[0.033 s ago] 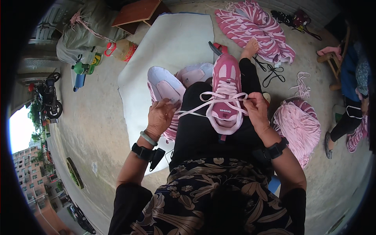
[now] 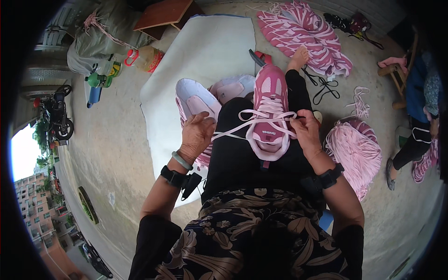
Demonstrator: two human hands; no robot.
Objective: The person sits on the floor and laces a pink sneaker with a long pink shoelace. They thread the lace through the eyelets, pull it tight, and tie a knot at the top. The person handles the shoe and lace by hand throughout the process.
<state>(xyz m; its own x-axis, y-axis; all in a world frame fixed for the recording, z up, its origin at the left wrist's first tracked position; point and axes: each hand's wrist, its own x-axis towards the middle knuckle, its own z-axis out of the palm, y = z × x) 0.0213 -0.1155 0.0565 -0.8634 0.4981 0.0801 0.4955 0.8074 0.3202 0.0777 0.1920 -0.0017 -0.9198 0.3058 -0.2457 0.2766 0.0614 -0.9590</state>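
While a pink sneaker [image 2: 269,112] rests toe-away on the seated person's black-trousered lap, both hands work its pale pink lace [image 2: 242,125]. The left hand [image 2: 197,135] sits to the left of the shoe, fingers curled, pinching the free end of the lace, which runs taut across from the shoe's eyelets. The right hand [image 2: 306,133] is pressed against the right side of the shoe, fingers bent and gripping the lace where it crosses the tongue. Each wrist carries a black strap, and the left one also wears a pale green bangle [image 2: 181,161].

Just beside the left hand, two more pink and white shoes [image 2: 205,98] lie on a white sheet [image 2: 205,51] spread over the concrete floor. A bundle of pale pink laces [image 2: 357,151] lies on the floor to the right, near the right hand. Farther up, a heap of pink and white striped laces [image 2: 303,32] lies beyond a bare foot [image 2: 297,58], with a few black laces [image 2: 324,86] next to it. At the upper left stand a clear jug with a red handle [image 2: 145,58] and a green bottle [image 2: 100,79]. Another person's legs [image 2: 413,144] show at the right edge.
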